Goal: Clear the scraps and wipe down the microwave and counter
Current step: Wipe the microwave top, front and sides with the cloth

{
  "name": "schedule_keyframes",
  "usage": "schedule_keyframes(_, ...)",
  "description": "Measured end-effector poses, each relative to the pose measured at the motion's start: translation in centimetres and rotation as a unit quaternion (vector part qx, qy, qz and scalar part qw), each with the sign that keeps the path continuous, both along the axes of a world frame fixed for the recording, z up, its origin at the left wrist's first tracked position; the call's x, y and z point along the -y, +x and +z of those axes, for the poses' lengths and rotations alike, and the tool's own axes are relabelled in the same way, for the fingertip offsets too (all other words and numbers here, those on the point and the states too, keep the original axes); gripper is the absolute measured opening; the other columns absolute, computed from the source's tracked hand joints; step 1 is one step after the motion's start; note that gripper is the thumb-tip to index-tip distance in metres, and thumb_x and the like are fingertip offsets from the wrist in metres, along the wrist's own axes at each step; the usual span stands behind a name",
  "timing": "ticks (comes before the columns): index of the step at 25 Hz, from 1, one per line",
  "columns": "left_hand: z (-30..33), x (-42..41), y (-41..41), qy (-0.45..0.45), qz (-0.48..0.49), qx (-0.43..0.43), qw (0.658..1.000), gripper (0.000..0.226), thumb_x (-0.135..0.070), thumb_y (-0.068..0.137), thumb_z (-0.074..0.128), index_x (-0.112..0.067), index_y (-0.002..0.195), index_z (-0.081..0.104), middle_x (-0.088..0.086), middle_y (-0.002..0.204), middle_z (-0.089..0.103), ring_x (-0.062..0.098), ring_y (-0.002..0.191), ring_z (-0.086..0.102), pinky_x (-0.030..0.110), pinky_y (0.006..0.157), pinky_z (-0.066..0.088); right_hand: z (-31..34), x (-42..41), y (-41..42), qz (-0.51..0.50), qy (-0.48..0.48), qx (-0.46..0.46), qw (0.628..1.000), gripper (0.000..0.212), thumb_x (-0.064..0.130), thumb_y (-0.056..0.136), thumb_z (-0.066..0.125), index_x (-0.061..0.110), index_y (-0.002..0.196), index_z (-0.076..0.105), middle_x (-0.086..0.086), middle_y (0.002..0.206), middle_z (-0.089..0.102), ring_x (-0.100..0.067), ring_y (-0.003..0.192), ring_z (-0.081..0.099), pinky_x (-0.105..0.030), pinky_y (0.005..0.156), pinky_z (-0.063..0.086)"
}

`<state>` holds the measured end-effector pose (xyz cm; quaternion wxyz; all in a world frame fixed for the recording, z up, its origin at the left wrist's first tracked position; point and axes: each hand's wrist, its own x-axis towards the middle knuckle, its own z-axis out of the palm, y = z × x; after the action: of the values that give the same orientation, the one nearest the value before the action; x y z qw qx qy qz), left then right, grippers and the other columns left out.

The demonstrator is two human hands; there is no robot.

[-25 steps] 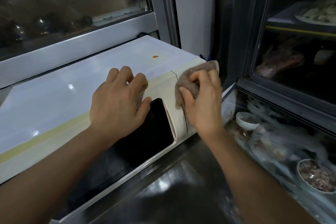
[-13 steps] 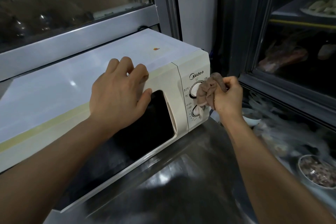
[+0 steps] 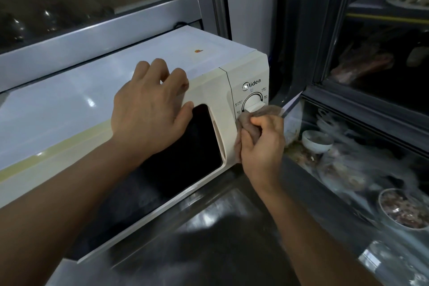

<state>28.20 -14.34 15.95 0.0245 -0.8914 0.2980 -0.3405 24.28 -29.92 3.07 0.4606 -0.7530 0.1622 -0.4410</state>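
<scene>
Both bare forearms reach forward from the bottom edge. The left hand [image 3: 148, 109] lies palm down over the microwave's [image 3: 69, 104] front top edge, fingers bent, thumb spread across the door. The right hand [image 3: 262, 146] is fisted round a cloth [image 3: 267, 111], knuckles up, against the panel.

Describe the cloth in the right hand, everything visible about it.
The cloth is a small, grey-brown rag of soft, fuzzy-looking fabric, bunched into a wad. The right hand grips it, fingers curled round it, and presses it against the microwave's cream control panel, just under the upper dial. Part of it sticks out above the knuckles; the rest is hidden by the hand.
</scene>
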Motion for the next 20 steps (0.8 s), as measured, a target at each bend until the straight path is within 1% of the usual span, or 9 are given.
schedule_keyframes(2,0.0,0.0,0.0,0.000,-0.001,0.001,1.000,0.035,-0.040,0.080,0.050,-0.014,0.103,0.058,0.009,0.094,0.051,0.030,0.089,0.049,0.026,0.053,0.025,0.0,1.8,0.7,-0.001,0.000,-0.026,1.000,0.013,-0.003,0.076,0.067,0.001,0.088,0.062,-0.012,0.106,0.054,-0.011,0.092,0.050,0.002,0.080,0.032)
schedule_keyframes(4,0.0,-0.1,0.1,0.000,-0.001,0.001,1.000,0.035,-0.040,0.081,0.050,-0.013,0.103,0.058,0.009,0.094,0.051,0.030,0.089,0.049,0.027,0.054,0.027,-0.1,4.0,1.9,-0.024,0.049,-0.063,0.996,0.015,-0.002,0.078,0.065,0.002,0.092,0.063,-0.014,0.110,0.057,-0.015,0.095,0.054,-0.005,0.079,0.033)
schedule_keyframes(6,-0.1,-0.1,0.1,-0.001,-0.002,0.002,1.000,0.035,-0.040,0.081,0.050,-0.013,0.103,0.058,0.010,0.095,0.051,0.031,0.089,0.049,0.028,0.054,0.029,0.3,6.1,2.6,-0.048,0.127,-0.106,0.985,0.015,0.004,0.083,0.063,0.003,0.098,0.064,-0.014,0.110,0.062,-0.020,0.097,0.058,-0.006,0.072,0.031)
schedule_keyframes(8,-0.1,-0.1,0.1,0.000,-0.002,0.005,1.000,0.035,-0.039,0.081,0.050,-0.013,0.103,0.058,0.010,0.095,0.051,0.030,0.089,0.049,0.029,0.054,0.031,0.5,6.4,2.7,-0.059,0.135,-0.123,0.982,0.016,0.005,0.084,0.062,0.003,0.100,0.064,-0.015,0.111,0.061,-0.020,0.096,0.058,-0.005,0.071,0.029)
schedule_keyframes(11,0.0,-0.1,0.1,0.001,0.000,0.007,1.000,0.035,-0.039,0.081,0.051,-0.013,0.103,0.058,0.010,0.094,0.051,0.031,0.088,0.049,0.029,0.054,0.030,1.0,2.0,1.4,-0.015,0.109,-0.090,0.990,0.015,-0.007,0.080,0.058,-0.004,0.094,0.061,-0.018,0.112,0.051,-0.016,0.093,0.052,-0.005,0.074,0.034)
schedule_keyframes(13,0.0,0.0,0.1,0.001,-0.002,0.008,1.000,0.035,-0.039,0.081,0.052,-0.012,0.102,0.058,0.010,0.094,0.051,0.031,0.088,0.050,0.029,0.054,0.029,1.0,-0.1,0.5,0.004,0.061,-0.065,0.996,0.011,-0.008,0.077,0.062,-0.002,0.087,0.063,-0.015,0.110,0.052,-0.022,0.099,0.056,-0.018,0.083,0.044)
schedule_keyframes(15,-0.1,0.0,0.1,0.005,-0.002,0.009,1.000,0.034,-0.038,0.081,0.051,-0.012,0.102,0.058,0.010,0.093,0.052,0.031,0.087,0.050,0.028,0.054,0.029,1.4,0.5,-0.3,0.039,0.043,-0.047,0.997,0.012,-0.003,0.078,0.064,0.001,0.089,0.067,-0.012,0.106,0.058,-0.024,0.099,0.059,-0.025,0.088,0.045)
schedule_keyframes(17,0.0,-0.1,0.1,0.007,-0.002,0.009,1.000,0.034,-0.038,0.081,0.051,-0.013,0.101,0.058,0.010,0.092,0.052,0.031,0.086,0.050,0.028,0.053,0.028,1.9,1.1,-1.4,0.070,0.073,-0.047,0.994,0.017,0.005,0.082,0.062,0.005,0.098,0.069,-0.008,0.102,0.065,-0.020,0.097,0.061,-0.027,0.091,0.048)
schedule_keyframes(20,0.0,-0.1,0.0,0.011,-0.001,0.006,1.000,0.033,-0.038,0.081,0.050,-0.013,0.101,0.058,0.009,0.092,0.051,0.029,0.085,0.049,0.027,0.053,0.027,3.4,0.1,-2.6,0.097,0.152,-0.017,0.984,0.019,0.011,0.088,0.057,0.010,0.103,0.069,-0.003,0.094,0.069,-0.015,0.092,0.065,-0.035,0.088,0.053)
